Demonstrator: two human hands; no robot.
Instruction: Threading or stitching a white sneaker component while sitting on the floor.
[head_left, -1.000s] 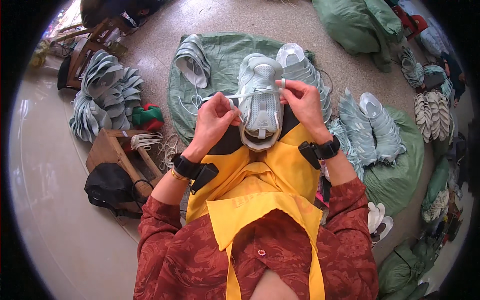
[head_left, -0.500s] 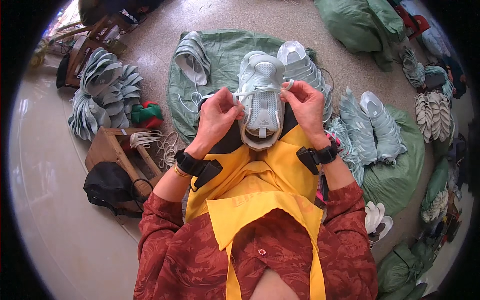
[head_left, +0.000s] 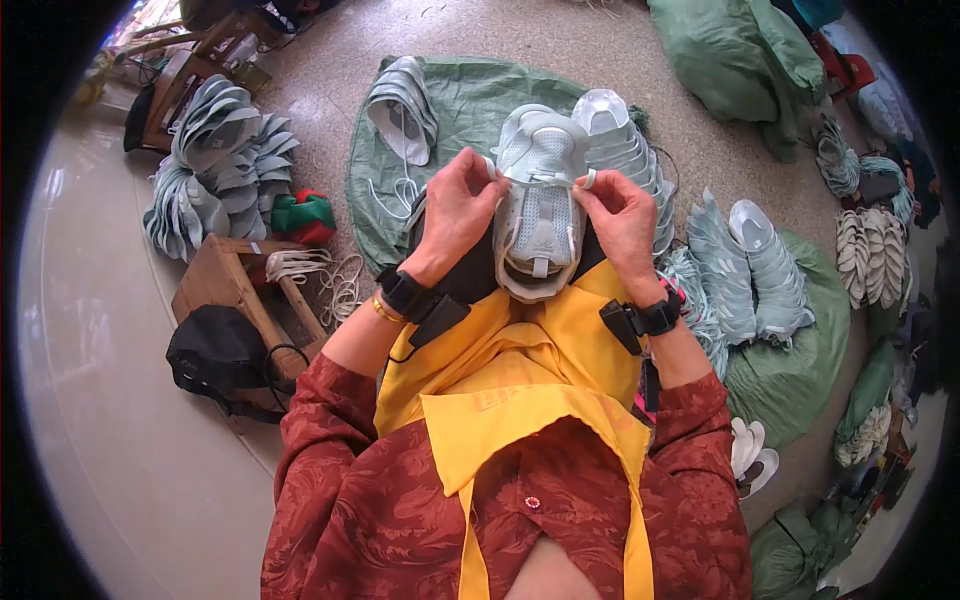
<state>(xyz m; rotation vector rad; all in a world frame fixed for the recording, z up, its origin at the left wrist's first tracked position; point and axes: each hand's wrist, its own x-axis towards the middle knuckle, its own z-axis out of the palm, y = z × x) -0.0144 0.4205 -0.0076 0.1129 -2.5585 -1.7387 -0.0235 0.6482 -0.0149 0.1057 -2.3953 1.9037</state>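
Between my knees sits a pale grey-blue shoe upper [head_left: 541,232], its heel opening toward me and its toe pointing away. A light shoelace [head_left: 543,183] runs across its front. At the left of the upper, my left hand [head_left: 458,212] pinches the lace near one side, fingers closed. On the opposite side my right hand [head_left: 622,218] is closed on the lace too, a short loop of it showing above the fingertips. The lace looks drawn across between both hands. A yellow apron [head_left: 535,420] covers my lap under the upper.
Stacked uppers stand on a green sack [head_left: 480,85] beyond my knees, with more stacks [head_left: 205,170] far left. Closer at left are a wooden stool [head_left: 225,280], loose white laces [head_left: 340,290] and a black bag [head_left: 225,350]. At right, nested uppers [head_left: 768,270] rest on another green sack [head_left: 800,380].
My left hand has moved slightly up along the upper, and the lace end that stuck out beyond it no longer shows. My right hand keeps its pinch. The whole view has shifted slightly.
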